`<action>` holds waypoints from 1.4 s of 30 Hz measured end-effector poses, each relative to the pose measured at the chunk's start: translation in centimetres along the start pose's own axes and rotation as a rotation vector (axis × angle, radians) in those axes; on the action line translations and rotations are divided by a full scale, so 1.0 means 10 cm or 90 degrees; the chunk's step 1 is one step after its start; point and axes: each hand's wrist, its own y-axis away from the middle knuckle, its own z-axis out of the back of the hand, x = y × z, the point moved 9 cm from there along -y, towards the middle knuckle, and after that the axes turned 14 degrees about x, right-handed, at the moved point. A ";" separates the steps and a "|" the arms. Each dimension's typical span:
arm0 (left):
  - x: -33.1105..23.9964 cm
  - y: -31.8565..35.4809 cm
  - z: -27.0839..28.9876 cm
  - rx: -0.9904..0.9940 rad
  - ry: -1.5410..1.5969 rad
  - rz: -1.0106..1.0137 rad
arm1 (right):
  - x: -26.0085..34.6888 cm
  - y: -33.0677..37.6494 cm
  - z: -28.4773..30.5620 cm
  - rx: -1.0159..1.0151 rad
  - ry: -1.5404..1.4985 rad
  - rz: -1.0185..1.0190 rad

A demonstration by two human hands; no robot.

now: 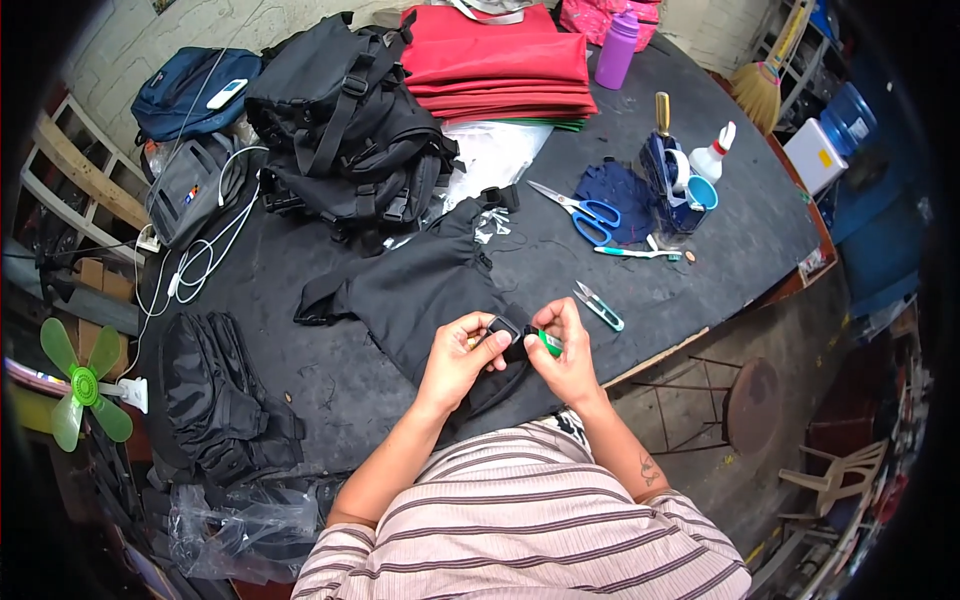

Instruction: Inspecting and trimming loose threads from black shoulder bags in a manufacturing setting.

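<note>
Near the front edge of the table, my left hand point(465, 358) is closed on a black buckle point(503, 327), pinched between thumb and fingers. Just to its right, my right hand point(566, 356) grips a small green lighter point(550, 343), its dark end turned toward the buckle. The two hands almost meet. Beneath them a black fabric bag point(420, 290) lies flat, with straps at its far end. Thread snips point(600, 307) with a green handle lie right of the bag, beyond my right hand. My fingers cover part of the buckle and the lighter.
Black backpacks point(340, 130) are heaped at the back left, beside folded red fabric point(500, 65). Blue-handled scissors point(590, 215), a toothbrush point(635, 253) and a spray bottle point(708, 158) lie or stand to the right. Another black bag point(215, 390) is at left, near a green fan point(86, 385).
</note>
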 end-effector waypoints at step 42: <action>-1.81 1.60 1.11 -0.485 -0.129 -0.674 | 2.19 -0.43 -0.62 0.209 0.533 0.714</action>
